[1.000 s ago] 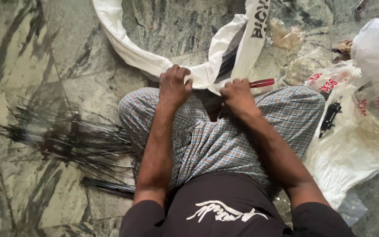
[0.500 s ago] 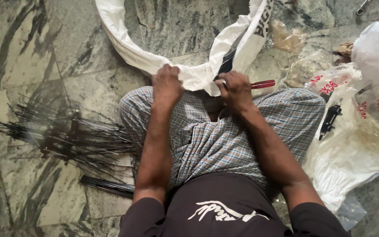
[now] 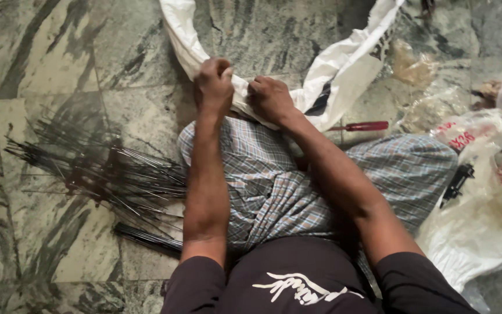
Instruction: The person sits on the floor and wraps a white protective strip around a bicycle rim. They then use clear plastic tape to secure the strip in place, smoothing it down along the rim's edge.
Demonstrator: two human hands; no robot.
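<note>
Head view: both hands clench the white sack over the lap.

Makeshift floor workshop: green marble tiles, thin black rods, red-handled screwdriver, plastic bags.

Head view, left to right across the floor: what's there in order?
Pile of thin black rods → left hand → right hand, both gripping the white sack → red-handled screwdriver → small black clip-like part → clear plastic bags at the right edge.
</note>
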